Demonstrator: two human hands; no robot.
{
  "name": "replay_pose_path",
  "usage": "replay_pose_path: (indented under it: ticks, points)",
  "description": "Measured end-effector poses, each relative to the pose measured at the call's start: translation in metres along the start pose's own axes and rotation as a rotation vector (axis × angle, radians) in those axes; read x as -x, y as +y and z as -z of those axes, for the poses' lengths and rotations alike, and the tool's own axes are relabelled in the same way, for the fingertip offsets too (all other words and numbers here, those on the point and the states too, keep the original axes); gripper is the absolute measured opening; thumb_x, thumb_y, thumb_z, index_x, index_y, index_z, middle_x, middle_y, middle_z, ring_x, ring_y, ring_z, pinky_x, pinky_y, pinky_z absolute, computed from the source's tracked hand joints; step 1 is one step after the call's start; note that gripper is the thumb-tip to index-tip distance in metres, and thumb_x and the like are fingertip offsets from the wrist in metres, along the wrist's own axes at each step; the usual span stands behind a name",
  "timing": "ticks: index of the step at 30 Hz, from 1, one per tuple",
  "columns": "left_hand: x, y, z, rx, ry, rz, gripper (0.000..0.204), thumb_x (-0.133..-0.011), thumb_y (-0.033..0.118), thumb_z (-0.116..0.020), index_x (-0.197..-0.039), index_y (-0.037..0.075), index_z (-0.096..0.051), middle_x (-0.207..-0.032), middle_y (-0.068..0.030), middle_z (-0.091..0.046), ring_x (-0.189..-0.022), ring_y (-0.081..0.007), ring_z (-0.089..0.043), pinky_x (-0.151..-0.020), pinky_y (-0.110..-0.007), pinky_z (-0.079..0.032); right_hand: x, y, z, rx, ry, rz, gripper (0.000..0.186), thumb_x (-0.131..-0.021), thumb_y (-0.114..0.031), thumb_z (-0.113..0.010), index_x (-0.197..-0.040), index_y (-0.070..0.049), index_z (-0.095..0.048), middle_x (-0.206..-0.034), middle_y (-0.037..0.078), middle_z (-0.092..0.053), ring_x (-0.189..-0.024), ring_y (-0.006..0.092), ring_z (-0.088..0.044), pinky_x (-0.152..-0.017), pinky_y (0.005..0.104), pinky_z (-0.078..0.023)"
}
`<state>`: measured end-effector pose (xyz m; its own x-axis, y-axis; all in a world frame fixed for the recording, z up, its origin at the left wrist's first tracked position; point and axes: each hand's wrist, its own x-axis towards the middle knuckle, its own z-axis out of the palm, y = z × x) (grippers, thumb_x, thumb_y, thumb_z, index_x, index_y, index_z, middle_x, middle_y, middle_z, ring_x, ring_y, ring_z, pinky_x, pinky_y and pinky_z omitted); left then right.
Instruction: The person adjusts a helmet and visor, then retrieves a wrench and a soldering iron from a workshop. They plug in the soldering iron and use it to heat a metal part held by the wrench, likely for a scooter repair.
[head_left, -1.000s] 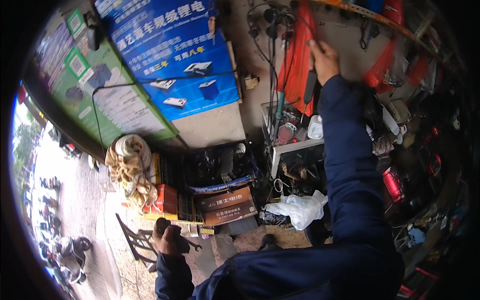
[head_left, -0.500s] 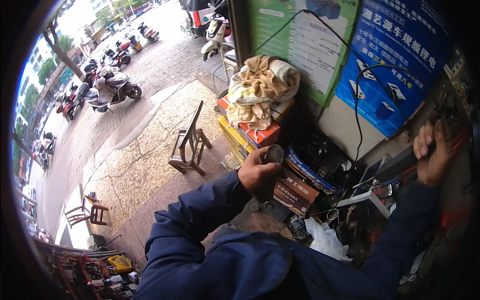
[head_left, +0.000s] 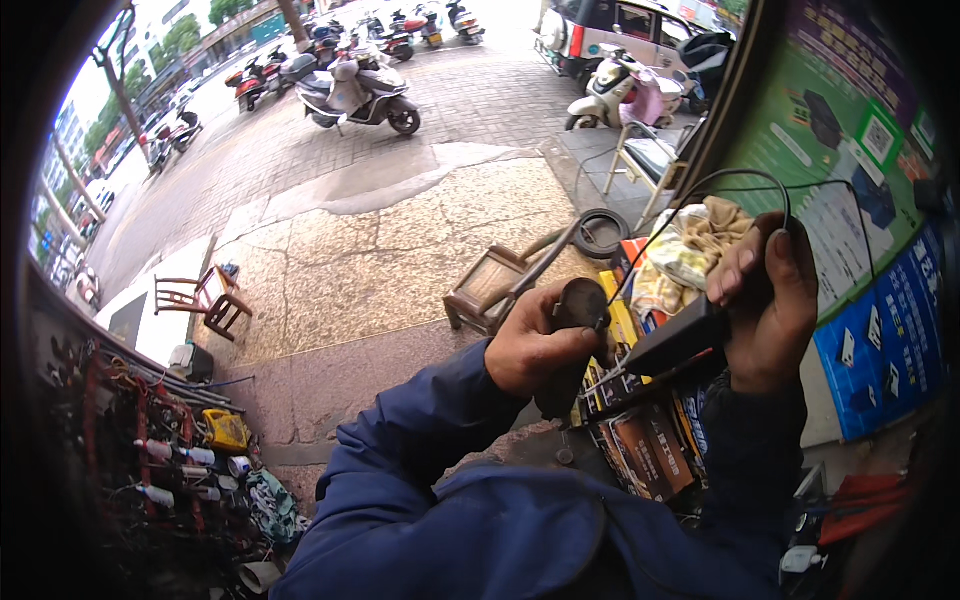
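Right hand [head_left: 768, 318] brought a black tool [head_left: 672, 345] near an apparently round part [head_left: 581, 302].

dark round-faced part [head_left: 581, 302]: in left hand [head_left: 535, 345], face upward | black elongated tool [head_left: 675, 343]: in right hand [head_left: 768, 305], slanting toward lower left

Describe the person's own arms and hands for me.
The left hand and right hand are bare, without gloves. The left sleeve and right sleeve are long and dark navy blue, the left visibly creased; no markings show on them.
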<state>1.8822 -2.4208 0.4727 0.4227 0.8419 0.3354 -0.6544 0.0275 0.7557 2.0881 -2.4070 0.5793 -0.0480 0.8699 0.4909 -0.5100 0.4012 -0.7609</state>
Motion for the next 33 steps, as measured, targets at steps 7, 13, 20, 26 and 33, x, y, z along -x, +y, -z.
replay_pose_path:
  ticks: [7,13,20,26,33]
  points:
    - [0.076,0.073,0.087,-0.081,0.465,-0.218,0.019,-0.083,0.013,-0.064,-0.093,0.0,-0.055,-0.08,-0.0084,-0.06,-0.079,-0.023,-0.062,-0.074,-0.037,-0.047,-0.074,0.136,-0.12,-0.269,-0.265,-0.129,0.01,-0.089,-0.008,-0.063,-0.098,-0.005,-0.06,-0.084,0.004,-0.062,-0.079,0.0152,-0.061,-0.073,0.03,-0.051]
    - [0.106,0.092,0.146,0.072,0.687,-0.308,0.014,-0.083,0.005,-0.061,-0.095,0.001,-0.056,-0.087,-0.0126,-0.061,-0.076,-0.0227,-0.062,-0.071,-0.038,-0.05,-0.111,0.249,-0.185,-0.157,-0.51,-0.317,0.007,-0.09,-0.011,-0.063,-0.094,-0.004,-0.061,-0.063,-0.001,-0.054,-0.044,0.006,-0.045,-0.041,0.0207,-0.037]
    - [0.102,0.109,0.194,0.116,0.918,-0.414,0.019,-0.086,0.005,-0.053,-0.104,0.0,-0.056,-0.124,-0.0249,-0.053,-0.076,-0.0185,-0.064,-0.08,-0.043,-0.055,-0.138,0.349,-0.231,-0.375,-0.679,-0.58,0.011,-0.089,-0.009,-0.064,-0.098,-0.004,-0.059,-0.072,0.004,-0.06,-0.059,0.0133,-0.061,-0.052,0.0268,-0.049]
    - [0.106,0.132,0.264,0.249,0.98,-0.608,0.021,-0.089,0.006,-0.049,-0.109,0.002,-0.054,-0.12,-0.0196,-0.055,-0.085,-0.0168,-0.062,-0.082,-0.045,-0.054,-0.139,0.421,-0.249,-0.482,-0.918,-0.762,0.013,-0.089,-0.009,-0.063,-0.097,0.0,-0.058,-0.075,0.008,-0.064,-0.065,0.0139,-0.063,-0.056,0.0261,-0.049]
    - [0.097,0.191,0.387,0.292,0.868,-0.71,0.019,-0.087,0.008,-0.053,-0.106,0.007,-0.057,-0.132,-0.0184,-0.048,-0.081,-0.0142,-0.06,-0.081,-0.039,-0.049,-0.17,0.538,-0.266,-0.591,-0.858,-1.002,0.022,-0.09,-0.013,-0.059,-0.106,0.003,-0.059,-0.08,0.012,-0.063,-0.064,0.0217,-0.062,-0.056,0.0332,-0.049]
